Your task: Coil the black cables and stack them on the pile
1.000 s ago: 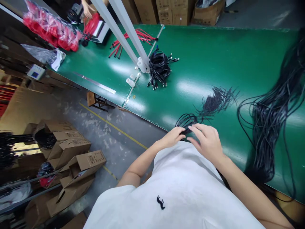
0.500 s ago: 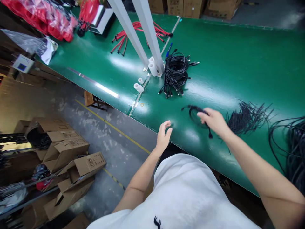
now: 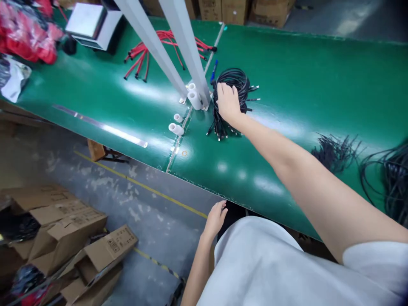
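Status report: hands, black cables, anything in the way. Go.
Right hand on coiled black cables, grip unclear. Left hand by table edge, nothing visible in it. Blue pen and posts beside them, apparently not blocking.

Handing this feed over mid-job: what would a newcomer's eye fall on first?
The right hand on the coiled black cables, beside the pale posts, stands out first. Red cables fan out partly behind them; a metal strip lies at left on the green table.

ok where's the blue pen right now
In the head view, the blue pen lies upper middle on the green table, just right of the grey posts and at the upper left edge of the black cable pile, near the right hand.
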A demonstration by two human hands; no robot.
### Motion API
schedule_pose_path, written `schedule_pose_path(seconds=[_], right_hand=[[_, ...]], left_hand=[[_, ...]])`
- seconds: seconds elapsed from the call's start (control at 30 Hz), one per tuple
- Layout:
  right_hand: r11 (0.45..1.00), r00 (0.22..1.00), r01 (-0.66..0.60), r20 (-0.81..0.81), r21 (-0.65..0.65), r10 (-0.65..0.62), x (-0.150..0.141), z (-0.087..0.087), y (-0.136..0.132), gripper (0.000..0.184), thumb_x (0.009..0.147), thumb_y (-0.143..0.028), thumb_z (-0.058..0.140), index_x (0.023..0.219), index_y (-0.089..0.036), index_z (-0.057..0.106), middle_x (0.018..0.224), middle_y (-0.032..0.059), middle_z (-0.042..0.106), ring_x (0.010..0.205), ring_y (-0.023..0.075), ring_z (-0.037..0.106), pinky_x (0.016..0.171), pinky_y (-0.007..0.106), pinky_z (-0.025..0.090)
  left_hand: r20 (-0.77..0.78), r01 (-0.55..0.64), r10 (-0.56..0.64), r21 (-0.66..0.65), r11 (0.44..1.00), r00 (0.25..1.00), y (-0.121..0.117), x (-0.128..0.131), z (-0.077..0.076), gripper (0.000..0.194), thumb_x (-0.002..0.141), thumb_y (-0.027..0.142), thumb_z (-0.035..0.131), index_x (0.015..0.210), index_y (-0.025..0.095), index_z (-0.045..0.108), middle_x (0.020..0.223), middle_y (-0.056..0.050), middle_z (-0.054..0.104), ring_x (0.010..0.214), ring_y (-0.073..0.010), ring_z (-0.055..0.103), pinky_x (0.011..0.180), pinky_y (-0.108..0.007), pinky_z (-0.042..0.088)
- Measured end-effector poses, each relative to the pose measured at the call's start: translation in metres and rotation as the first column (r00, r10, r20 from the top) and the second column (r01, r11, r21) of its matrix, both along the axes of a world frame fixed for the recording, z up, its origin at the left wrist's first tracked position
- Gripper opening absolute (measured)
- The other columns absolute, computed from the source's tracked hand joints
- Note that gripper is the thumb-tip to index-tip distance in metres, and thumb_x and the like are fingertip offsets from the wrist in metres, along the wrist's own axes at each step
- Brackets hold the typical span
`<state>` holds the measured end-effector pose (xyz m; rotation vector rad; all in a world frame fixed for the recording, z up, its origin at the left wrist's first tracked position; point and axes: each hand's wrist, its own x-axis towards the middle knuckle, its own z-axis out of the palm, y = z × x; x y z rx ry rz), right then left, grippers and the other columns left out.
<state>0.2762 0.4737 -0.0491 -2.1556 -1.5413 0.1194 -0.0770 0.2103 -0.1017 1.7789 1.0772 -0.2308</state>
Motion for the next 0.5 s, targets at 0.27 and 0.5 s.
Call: schedule_pose_path(seconds=[0.27, 0.5], right_hand=[[0.885, 0.862, -0.16, -0.498, -0.438, -0.091, -0.077, -0.031, -0.293, 0.029, 0.098, -0.019, 0.042, 0.11, -0.018, 0.068, 0.117, 0.0087, 0.066, 0.11, 0.0187, 0.06, 0.097, 0.033, 0.045], [0.472, 0.506, 0.297, -0.282, -0.83, -0.815, -0.128, -0.065, -0.6, 0.02, 0.095, -0.032, 0.059, 0.095, -0.014, 0.068, 0.095, 0.0059, 0.07, 0.084, 0.0134, 0.065, 0.082, 0.03, 0.053]], left_hand=[[0.028, 0.35, -0.35, 0.02, 0.937, 0.936, 0.035, 0.03, -0.007, 0.036, 0.097, 0.024, 0.047, 0.131, 0.015, 0.056, 0.124, -0.014, 0.067, 0.116, -0.0223, 0.064, 0.106, -0.041, 0.048], [0.039, 0.669, -0.678, 0.132, 0.732, 0.734, 0.02, 0.105, -0.003, 0.033, 0.096, 0.025, 0.049, 0.127, 0.017, 0.058, 0.118, -0.012, 0.069, 0.113, -0.0228, 0.066, 0.104, -0.042, 0.05]])
